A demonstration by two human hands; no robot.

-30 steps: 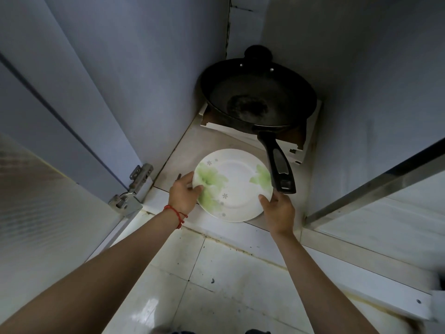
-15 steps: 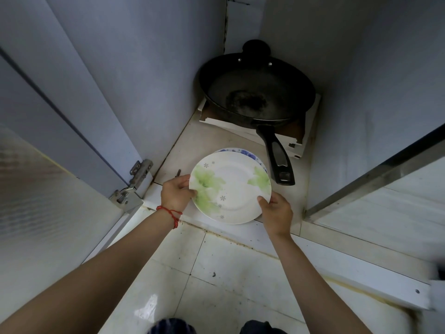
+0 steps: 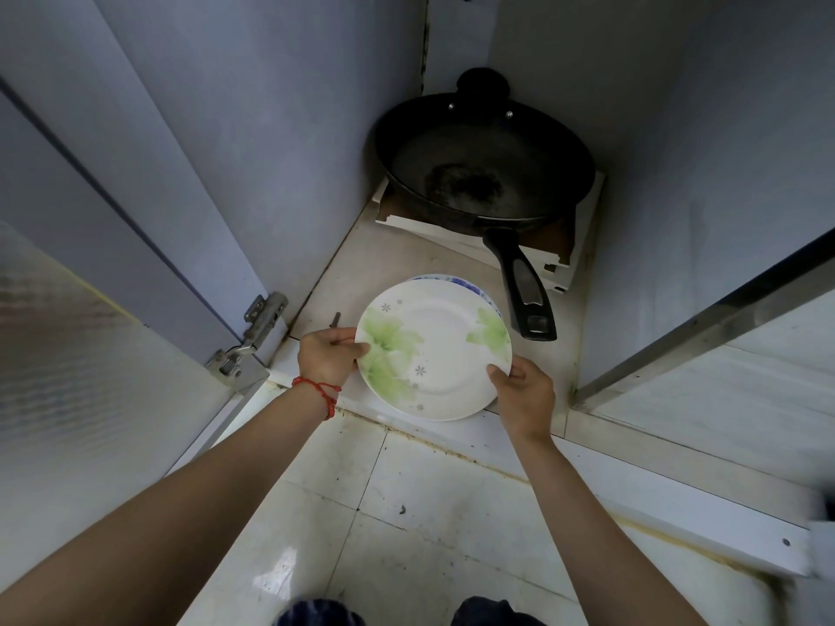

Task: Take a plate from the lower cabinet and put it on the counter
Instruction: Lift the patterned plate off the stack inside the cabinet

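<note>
A white plate with green flower prints [image 3: 436, 350] is held at the front edge of the open lower cabinet. My left hand [image 3: 326, 354], with a red string on the wrist, grips its left rim. My right hand [image 3: 524, 395] grips its lower right rim. The plate is lifted and overhangs the cabinet's front sill. Behind and under it, the rim of a blue-patterned plate [image 3: 456, 281] shows on the cabinet floor [image 3: 388, 259]. The counter is out of view.
A black frying pan [image 3: 483, 169] sits on white boards at the cabinet's back, its handle [image 3: 526, 291] pointing toward the plates. Open cabinet doors stand at left [image 3: 90, 354] and right [image 3: 723, 336]. A hinge [image 3: 253, 336] sticks out at left. White floor tiles [image 3: 406, 512] lie below.
Both hands have lifted the green-flower plate and drawn it toward me, out over the sill. The blue-patterned plate underneath has come into view.
</note>
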